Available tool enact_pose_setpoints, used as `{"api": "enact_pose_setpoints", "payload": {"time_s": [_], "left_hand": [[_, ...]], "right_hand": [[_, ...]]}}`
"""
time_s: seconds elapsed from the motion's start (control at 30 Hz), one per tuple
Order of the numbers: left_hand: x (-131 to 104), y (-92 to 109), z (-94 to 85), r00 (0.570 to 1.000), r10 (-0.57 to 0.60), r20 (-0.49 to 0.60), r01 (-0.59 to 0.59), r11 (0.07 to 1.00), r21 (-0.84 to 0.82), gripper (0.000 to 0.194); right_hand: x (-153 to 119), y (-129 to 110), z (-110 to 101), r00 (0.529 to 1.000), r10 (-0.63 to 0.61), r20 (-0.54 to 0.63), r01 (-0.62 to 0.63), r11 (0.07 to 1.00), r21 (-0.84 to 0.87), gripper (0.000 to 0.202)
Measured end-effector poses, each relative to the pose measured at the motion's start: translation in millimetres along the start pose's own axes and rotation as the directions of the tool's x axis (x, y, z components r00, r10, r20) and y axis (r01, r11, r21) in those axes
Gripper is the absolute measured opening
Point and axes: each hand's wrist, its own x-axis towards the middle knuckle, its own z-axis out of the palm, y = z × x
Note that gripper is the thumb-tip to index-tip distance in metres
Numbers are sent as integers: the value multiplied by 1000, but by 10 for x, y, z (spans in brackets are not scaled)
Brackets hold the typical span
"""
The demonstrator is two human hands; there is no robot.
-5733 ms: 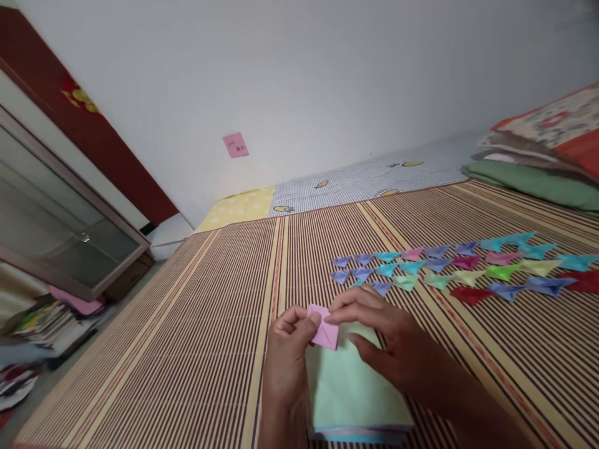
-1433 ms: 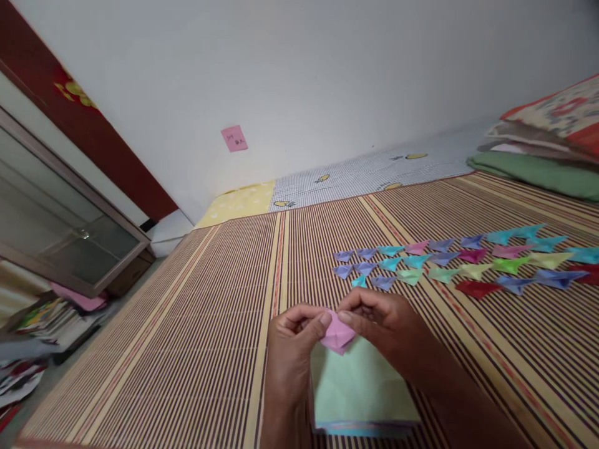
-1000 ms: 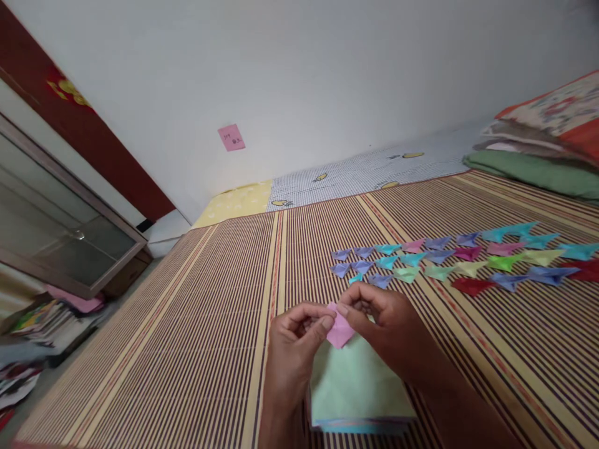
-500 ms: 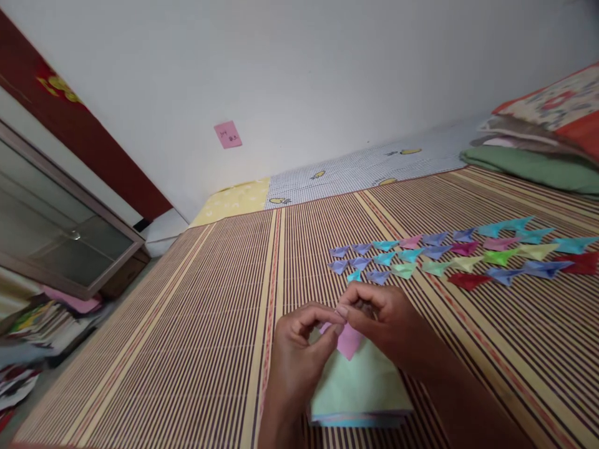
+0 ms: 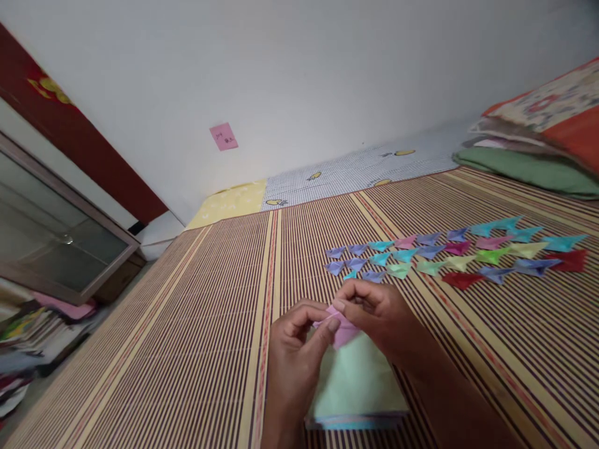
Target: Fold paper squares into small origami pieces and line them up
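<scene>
A folded piece of pink origami paper (image 5: 345,334) is pinched between both hands. My left hand (image 5: 299,349) is closed on its left side, thumb pressed against the fold. My right hand (image 5: 374,312) grips the upper right part between thumb and curled fingers. Parts of the paper are hidden behind the fingers. Beneath the hands lies a stack of square paper sheets (image 5: 358,386), pale green on top with blue and purple edges below. Beyond the right hand, several small folded paper figures, such as a red one (image 5: 462,280) and a blue one (image 5: 537,267), stand in rows.
A striped bamboo mat (image 5: 201,324) covers the surface. Folded bedding (image 5: 533,171) is piled at the far right. Printed cloth (image 5: 322,181) runs along the wall, where a pink note (image 5: 224,136) hangs. At left stand a glass-doored cabinet (image 5: 60,231) and stacked books (image 5: 35,330).
The pink paper has turned a little between my fingers, and more of its upper part shows. The view has shifted slightly; the stack and rows are where they were.
</scene>
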Motion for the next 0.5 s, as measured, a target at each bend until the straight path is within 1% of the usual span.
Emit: {"api": "enact_pose_setpoints", "payload": {"time_s": [0.13, 0.2, 0.4, 0.5], "left_hand": [[-19, -17, 51, 993, -87, -81, 81, 994, -71, 14], [-18, -13, 78, 989, -108, -106, 98, 991, -96, 16], [-17, 4, 123, 980, -130, -147, 114, 987, -111, 21], [-28, -3, 131, 980, -129, -150, 113, 987, -112, 22]], "right_hand": [[7, 19, -27, 999, 17, 27, -19, 997, 78, 15], [8, 31, -31, 999, 20, 24, -23, 995, 101, 16], [16, 44, -38, 1000, 2, 27, -3, 998, 61, 16], [11, 27, -40, 999, -4, 39, 2, 999, 32, 17]]}}
